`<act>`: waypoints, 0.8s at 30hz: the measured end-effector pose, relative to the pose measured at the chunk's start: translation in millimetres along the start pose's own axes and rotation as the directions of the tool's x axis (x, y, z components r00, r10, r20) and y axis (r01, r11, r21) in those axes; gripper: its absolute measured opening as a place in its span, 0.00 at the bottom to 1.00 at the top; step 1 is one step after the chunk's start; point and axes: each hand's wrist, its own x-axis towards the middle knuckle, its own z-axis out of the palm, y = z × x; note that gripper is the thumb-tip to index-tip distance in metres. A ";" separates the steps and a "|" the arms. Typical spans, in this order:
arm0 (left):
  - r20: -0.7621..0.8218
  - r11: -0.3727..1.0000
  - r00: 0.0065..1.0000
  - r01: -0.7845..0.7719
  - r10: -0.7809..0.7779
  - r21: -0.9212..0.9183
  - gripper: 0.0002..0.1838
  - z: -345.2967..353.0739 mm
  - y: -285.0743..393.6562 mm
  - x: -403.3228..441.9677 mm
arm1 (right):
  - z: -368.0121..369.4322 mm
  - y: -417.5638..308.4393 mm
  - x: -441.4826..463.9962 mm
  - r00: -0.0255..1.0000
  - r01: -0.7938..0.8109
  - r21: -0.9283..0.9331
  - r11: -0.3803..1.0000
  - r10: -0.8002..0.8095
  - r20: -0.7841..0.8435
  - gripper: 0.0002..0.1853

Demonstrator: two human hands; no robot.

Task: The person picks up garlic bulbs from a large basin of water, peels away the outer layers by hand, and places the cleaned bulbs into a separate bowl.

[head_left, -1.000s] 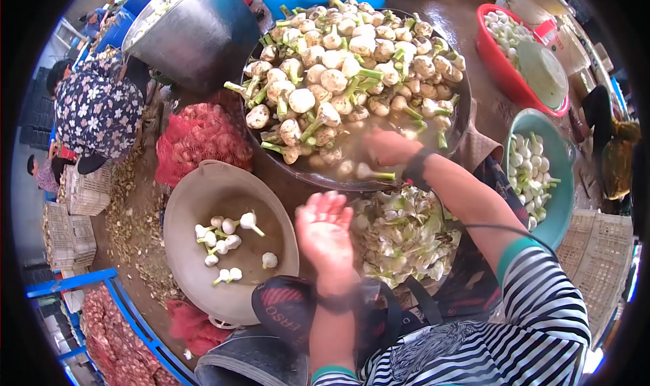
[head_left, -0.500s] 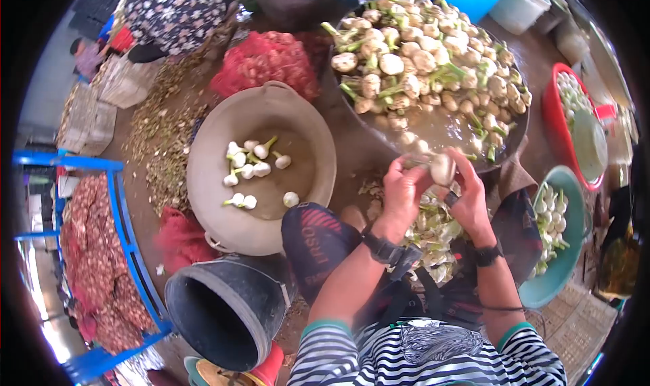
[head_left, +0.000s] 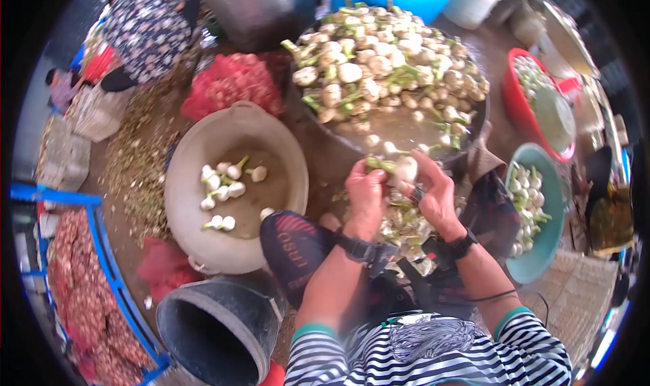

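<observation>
Between my hands is a white garlic bulb (head_left: 406, 170) with a green stem pointing left. My left hand (head_left: 366, 195) is closed on the stem end, and my right hand (head_left: 437, 191) is closed around the bulb's right side. A small dark item lies against my right fingers; its kind is unclear. Below my hands, pale peelings and leaves (head_left: 406, 227) are heaped between my knees. Just beyond is a wide dark basin (head_left: 484, 118) of water, piled with unpeeled garlic bulbs (head_left: 386, 64). To the left, a grey basin (head_left: 179, 183) holds several clean white bulbs (head_left: 223, 183) in shallow water.
A teal basin (head_left: 552, 213) and a red tub (head_left: 521, 105), both with white bulbs, stand right. A black bucket (head_left: 210, 332) lies tipped at lower left. Red mesh sacks (head_left: 233, 84) and a blue frame (head_left: 122, 284) are left. Another person (head_left: 149, 30) is at upper left.
The view has shifted, so the surroundings sit further left. The bulb in my hands has turned; its green stem now shows on the left, by my left fingers.
</observation>
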 end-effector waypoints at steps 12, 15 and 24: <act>0.099 0.968 0.963 0.247 -0.251 0.047 0.16 -3.4 5.1 4.1 | -27.4 0.2 14.1 0.974 0.210 -0.201 0.957 -0.188 0.125 0.20; 0.091 0.953 0.953 0.278 -0.290 0.124 0.16 1.5 -6.9 -1.7 | -28.0 7.1 8.5 0.985 0.029 -0.065 0.997 -0.017 0.172 0.17; 0.184 0.460 0.908 0.011 -0.377 0.888 0.15 -30.0 -19.4 6.1 | -71.9 29.7 16.9 0.927 -0.334 0.672 0.661 0.358 0.109 0.15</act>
